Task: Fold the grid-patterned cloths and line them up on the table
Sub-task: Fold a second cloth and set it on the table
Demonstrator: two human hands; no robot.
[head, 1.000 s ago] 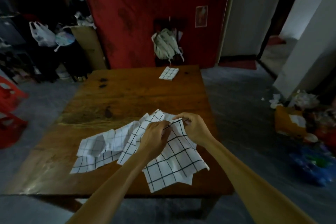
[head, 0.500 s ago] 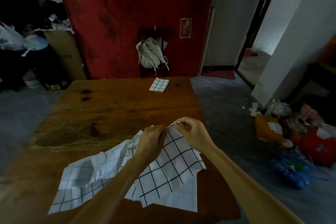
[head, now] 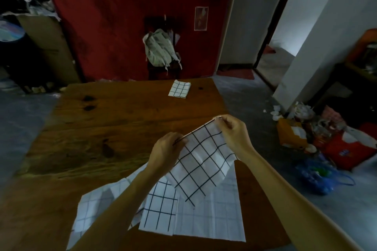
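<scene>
A white cloth with a black grid point(head: 201, 161) hangs in the air above the near side of the wooden table point(head: 122, 120). My left hand point(head: 166, 152) pinches its upper left corner and my right hand point(head: 234, 132) pinches its upper right corner, so the top edge is stretched between them. Beneath it several more grid cloths point(head: 208, 216) lie loose and overlapping near the front edge, partly hidden by my left forearm. One folded grid cloth point(head: 179, 88) lies flat at the far side of the table.
A chair with a pale backpack point(head: 160, 49) stands behind the table against the red wall. Bags and clutter point(head: 318, 138) sit on the floor to the right. A cardboard box point(head: 49, 45) and dark shelves stand at the back left.
Both hands have lifted one cloth off the pile and moved apart, pulling its top edge taut. The camera view has shifted closer to the table.
</scene>
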